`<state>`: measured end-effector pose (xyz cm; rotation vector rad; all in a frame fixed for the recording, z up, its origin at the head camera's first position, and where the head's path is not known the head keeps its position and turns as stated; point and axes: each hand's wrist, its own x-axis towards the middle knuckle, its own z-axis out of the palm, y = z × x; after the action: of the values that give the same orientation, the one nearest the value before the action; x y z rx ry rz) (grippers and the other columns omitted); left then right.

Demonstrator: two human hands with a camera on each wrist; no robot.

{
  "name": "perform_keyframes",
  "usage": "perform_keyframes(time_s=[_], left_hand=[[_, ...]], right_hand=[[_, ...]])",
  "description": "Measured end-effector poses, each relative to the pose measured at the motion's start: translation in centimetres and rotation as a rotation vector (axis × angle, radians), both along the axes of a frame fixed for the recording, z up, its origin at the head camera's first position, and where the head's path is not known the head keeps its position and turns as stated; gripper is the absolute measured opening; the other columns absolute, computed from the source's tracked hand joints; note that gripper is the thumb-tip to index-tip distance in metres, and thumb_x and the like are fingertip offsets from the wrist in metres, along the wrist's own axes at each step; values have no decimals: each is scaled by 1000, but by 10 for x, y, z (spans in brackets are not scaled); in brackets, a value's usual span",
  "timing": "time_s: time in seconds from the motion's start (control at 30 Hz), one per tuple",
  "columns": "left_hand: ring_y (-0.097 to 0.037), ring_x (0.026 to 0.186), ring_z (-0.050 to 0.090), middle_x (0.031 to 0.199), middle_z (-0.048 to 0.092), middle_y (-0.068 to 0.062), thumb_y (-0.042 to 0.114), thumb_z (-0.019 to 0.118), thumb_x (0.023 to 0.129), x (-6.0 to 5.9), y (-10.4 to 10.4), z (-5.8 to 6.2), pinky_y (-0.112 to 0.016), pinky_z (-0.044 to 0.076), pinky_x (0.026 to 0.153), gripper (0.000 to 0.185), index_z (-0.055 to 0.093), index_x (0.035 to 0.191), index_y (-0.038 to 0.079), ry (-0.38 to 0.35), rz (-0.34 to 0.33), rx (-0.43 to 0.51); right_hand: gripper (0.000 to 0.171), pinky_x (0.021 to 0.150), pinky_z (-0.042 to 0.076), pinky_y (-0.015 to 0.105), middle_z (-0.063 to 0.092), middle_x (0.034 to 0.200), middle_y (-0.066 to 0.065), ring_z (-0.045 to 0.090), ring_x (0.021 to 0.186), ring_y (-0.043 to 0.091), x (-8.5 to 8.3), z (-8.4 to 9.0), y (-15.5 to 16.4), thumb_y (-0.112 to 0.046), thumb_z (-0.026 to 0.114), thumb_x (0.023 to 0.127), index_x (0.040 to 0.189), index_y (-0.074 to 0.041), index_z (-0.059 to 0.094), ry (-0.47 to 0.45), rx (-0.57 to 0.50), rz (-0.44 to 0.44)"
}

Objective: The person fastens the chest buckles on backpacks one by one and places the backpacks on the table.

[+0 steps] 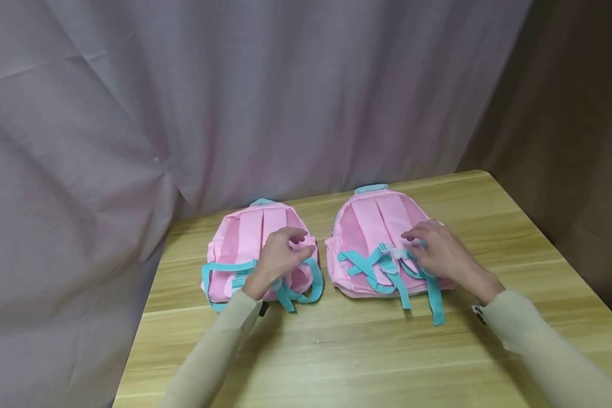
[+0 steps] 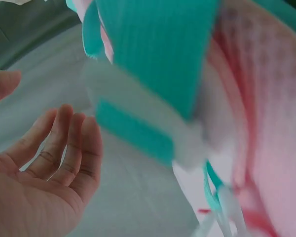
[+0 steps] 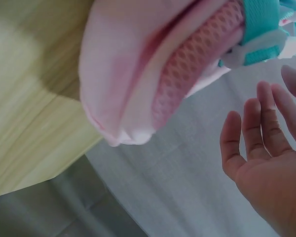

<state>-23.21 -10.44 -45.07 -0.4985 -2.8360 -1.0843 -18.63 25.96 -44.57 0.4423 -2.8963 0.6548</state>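
**A:** What sits farthest left?

**B:** A pale curtain hangs behind the wooden table, well beyond both hands. Then comes the left pink backpack, lying straps-up. The left hand rests on top of it, over its right half.

**A:** Is that hand gripping anything?

**B:** No. In the left wrist view the fingers are loosely bent and the palm is bare, with nothing held. A teal strap with a white buckle hangs just above them.

**A:** And what lies around that hand?

**B:** Teal straps loop out just below the wrist, toward the person. A narrow strip of bare table separates this bag from the next one.

**A:** The one to the right?

**B:** The right pink backpack, also straps-up, its crossed teal straps lying just left of the right hand. That hand lies on the bag's right side, fingertips by a white buckle.

**A:** Holding it?

**B:** No, the right wrist view shows the fingers nearly straight and spread, grasping nothing. The bag's pink mesh edge hangs above them, overhanging the table's edge.
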Motion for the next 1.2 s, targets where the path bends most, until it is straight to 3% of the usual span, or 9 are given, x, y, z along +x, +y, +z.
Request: perform_keyframes(time_s=[0.27,0.6,0.97,1.2], left_hand=[[-22,92,73,106,75,-7,29,75,85,2,21,-4,-32,60,81,37,73,116,10,-8,-71,39],[-23,89,70,114,73,-7,33,72,87,9,51,-11,-25,56,74,42,72,121,7,-59,-178,53],[-17,100,69,112,74,-5,34,75,87,10,86,-14,-25,57,84,45,70,124,9,2,-247,-63],[-15,111,67,122,71,0,45,70,88,10,108,-16,-33,56,91,51,67,130,15,69,-230,-241]], right_hand=[[33,99,48,56,73,112,16,63,111,35,2,-11,5,-6,76,83,116,-2,72,21,-12,65],[35,102,47,55,72,114,15,61,115,34,2,-16,4,-10,79,84,117,-1,71,0,-16,87],[34,105,44,55,72,116,15,59,117,35,0,-17,1,-10,78,85,117,-3,71,-19,-25,76],[31,106,43,56,72,116,14,59,118,35,1,-21,1,-10,77,86,116,-4,71,-42,-20,65]])
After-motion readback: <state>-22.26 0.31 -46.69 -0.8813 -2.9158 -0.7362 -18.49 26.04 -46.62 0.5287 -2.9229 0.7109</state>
